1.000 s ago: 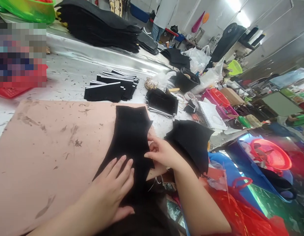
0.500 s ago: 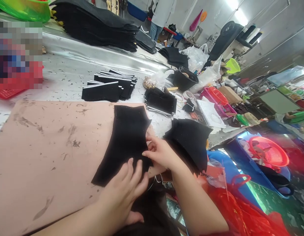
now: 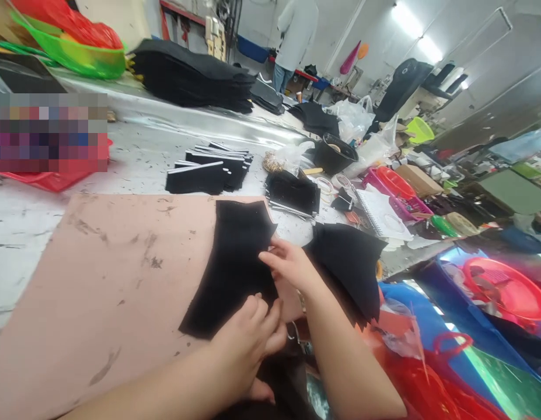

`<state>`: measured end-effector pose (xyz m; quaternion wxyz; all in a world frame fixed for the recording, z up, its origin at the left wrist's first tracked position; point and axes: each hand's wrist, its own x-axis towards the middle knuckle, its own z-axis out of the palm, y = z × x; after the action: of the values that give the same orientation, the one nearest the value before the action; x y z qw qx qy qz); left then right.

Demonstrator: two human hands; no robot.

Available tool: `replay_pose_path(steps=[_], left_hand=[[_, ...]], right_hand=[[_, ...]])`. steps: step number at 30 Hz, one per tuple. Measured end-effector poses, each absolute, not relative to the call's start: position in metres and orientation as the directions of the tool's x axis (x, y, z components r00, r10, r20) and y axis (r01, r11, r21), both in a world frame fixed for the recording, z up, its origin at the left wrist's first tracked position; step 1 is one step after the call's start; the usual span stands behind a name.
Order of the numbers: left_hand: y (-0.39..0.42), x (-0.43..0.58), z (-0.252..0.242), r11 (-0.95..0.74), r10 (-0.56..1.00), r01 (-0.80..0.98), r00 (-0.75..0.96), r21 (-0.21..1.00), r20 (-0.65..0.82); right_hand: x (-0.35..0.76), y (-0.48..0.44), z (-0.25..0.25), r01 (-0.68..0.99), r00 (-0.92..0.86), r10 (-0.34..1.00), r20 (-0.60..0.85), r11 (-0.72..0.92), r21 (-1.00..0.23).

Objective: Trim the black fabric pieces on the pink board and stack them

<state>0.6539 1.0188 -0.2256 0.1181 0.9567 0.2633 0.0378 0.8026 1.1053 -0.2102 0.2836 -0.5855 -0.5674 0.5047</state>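
Note:
A black fabric piece with a curved left side and a pointed upper right corner lies flat on the pink board. My right hand pinches its right edge, thumb over the fabric and fingers at the rim. My left hand rests over the lower right corner, fingers bent and touching the edge, its thumb held well away from them. The fabric's bottom corner is hidden beneath the left hand. To the right of my right hand lies a stack of similar black pieces.
Behind the board lie stacks of white-edged black strips and another small black stack. A black bucket, a spiral notebook and a red basket stand around. A thick black fabric pile lies farther back; a person stands beyond.
My left fingers have drawn together and bent at the fabric's lower right edge, where they were spread before. My right hand stays at the right edge. The camera view has shifted.

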Motion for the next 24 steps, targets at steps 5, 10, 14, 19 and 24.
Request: replay_pose_path(steps=[5, 10, 14, 19, 24], left_hand=[[1.045, 0.618, -0.21, -0.014, 0.927, 0.177, 0.371, 0.984, -0.054], [1.07, 0.57, -0.21, 0.256, 0.911, -0.248, -0.26, 0.934, -0.319], [1.064, 0.552, -0.203, 0.258, 0.866, -0.456, -0.282, 0.852, -0.414], [1.04, 0.491, -0.172, -0.094, 0.749, -0.391, -0.634, 0.915, -0.194], [1.002, 0.357, -0.13, -0.197, 0.375, -0.035, -0.926, 0.98, 0.043]], right_hand=[[0.776, 1.112, -0.215, -0.038, -0.258, 0.95, -0.175, -0.191, -0.981], [0.752, 1.103, -0.205, -0.327, -0.419, 0.886, -0.202, -0.354, -0.876], [0.728, 1.097, -0.191, -0.214, -0.577, 0.793, -0.195, -0.377, -0.901], [0.707, 1.095, -0.201, 0.251, -0.445, 0.876, -0.188, -0.079, -0.965], [0.721, 1.094, -0.235, 0.393, -0.367, 0.891, -0.269, -0.113, -0.912]])
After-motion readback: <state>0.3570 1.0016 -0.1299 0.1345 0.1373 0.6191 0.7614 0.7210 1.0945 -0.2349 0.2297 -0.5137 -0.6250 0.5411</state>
